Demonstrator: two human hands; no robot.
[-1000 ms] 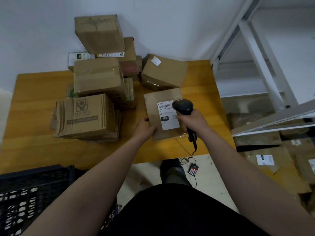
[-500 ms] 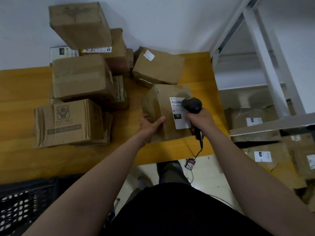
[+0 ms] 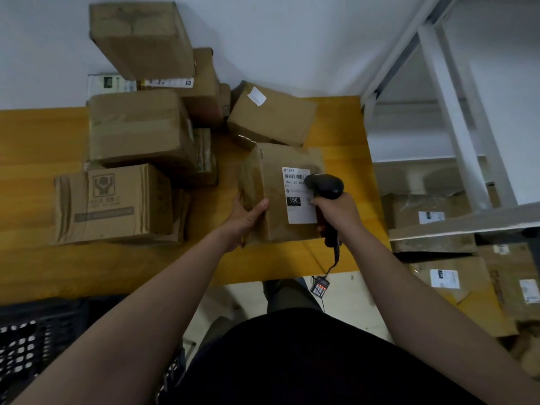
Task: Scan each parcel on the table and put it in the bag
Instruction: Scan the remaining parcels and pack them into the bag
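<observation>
At the right end of the yellow wooden table (image 3: 43, 147), holds the brown cardboard parcel with a white shipping label (image 3: 274, 182) tipped up toward the camera, left hand (image 3: 248, 217) grip wrapped round its near left corner. Clutches the black handheld barcode scanner (image 3: 325, 185) in the right hand (image 3: 339, 213), grip curled tight on the handle, head almost against the label. Probably too close and hiding part of the barcode: may misread. Could slip from the one-handed hold, or snag the dangling black cable (image 3: 336, 254). No bag in view.
</observation>
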